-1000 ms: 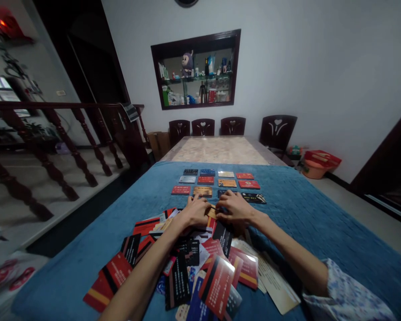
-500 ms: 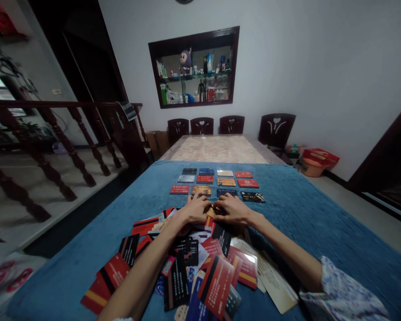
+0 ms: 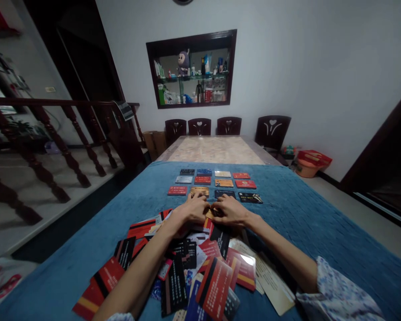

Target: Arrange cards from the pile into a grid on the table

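Observation:
My left hand (image 3: 191, 208) and my right hand (image 3: 229, 210) meet fingertip to fingertip over the far edge of a loose heap of cards (image 3: 200, 263) on a blue cloth (image 3: 304, 214). Both hands have their fingers curled around a small orange-tan card (image 3: 210, 214) that shows between them. Just beyond the hands lie three neat rows of cards (image 3: 217, 183), red, black, blue and tan, face up.
The bare marble tabletop (image 3: 217, 150) continues past the cloth, with several dark chairs (image 3: 229, 125) at its far end. A wooden stair railing (image 3: 63, 133) runs along the left. A red tub (image 3: 309, 162) sits on the floor at the right wall.
The hands stay together on the small card; the view has shifted slightly, so hands and cards sit a little further left in frame.

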A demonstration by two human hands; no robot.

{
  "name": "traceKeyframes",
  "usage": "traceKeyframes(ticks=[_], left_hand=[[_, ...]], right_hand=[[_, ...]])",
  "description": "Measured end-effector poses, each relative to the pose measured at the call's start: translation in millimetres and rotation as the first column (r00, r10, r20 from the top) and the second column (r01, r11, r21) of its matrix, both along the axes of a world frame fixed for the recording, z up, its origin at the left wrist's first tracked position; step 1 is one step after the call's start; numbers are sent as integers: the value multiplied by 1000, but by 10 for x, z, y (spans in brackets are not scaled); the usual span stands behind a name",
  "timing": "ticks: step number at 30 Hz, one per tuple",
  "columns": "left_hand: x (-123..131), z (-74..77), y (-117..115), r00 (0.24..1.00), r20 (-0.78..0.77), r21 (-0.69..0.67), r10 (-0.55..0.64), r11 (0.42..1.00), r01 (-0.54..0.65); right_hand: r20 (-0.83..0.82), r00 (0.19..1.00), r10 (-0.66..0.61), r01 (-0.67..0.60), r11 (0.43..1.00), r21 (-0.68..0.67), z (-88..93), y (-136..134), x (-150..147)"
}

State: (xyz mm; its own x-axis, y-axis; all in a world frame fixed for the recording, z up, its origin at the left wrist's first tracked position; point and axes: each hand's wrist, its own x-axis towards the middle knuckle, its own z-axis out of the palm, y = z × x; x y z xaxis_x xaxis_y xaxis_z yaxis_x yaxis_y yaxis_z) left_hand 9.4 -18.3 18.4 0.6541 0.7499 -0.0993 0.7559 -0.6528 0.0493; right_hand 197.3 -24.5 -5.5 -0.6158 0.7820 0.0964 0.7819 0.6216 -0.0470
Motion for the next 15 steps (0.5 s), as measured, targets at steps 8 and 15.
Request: traceKeyframes(ticks=[8, 15], left_hand=[[-15, 74, 21, 1000, 23, -64, 11, 998, -9], [-45, 43, 77, 984, 174, -19, 29, 999, -26]], right_hand=[[-29, 991, 134, -131, 988, 80, 35, 22, 24], [-140, 972, 188, -170, 977, 131, 65, 100, 135]])
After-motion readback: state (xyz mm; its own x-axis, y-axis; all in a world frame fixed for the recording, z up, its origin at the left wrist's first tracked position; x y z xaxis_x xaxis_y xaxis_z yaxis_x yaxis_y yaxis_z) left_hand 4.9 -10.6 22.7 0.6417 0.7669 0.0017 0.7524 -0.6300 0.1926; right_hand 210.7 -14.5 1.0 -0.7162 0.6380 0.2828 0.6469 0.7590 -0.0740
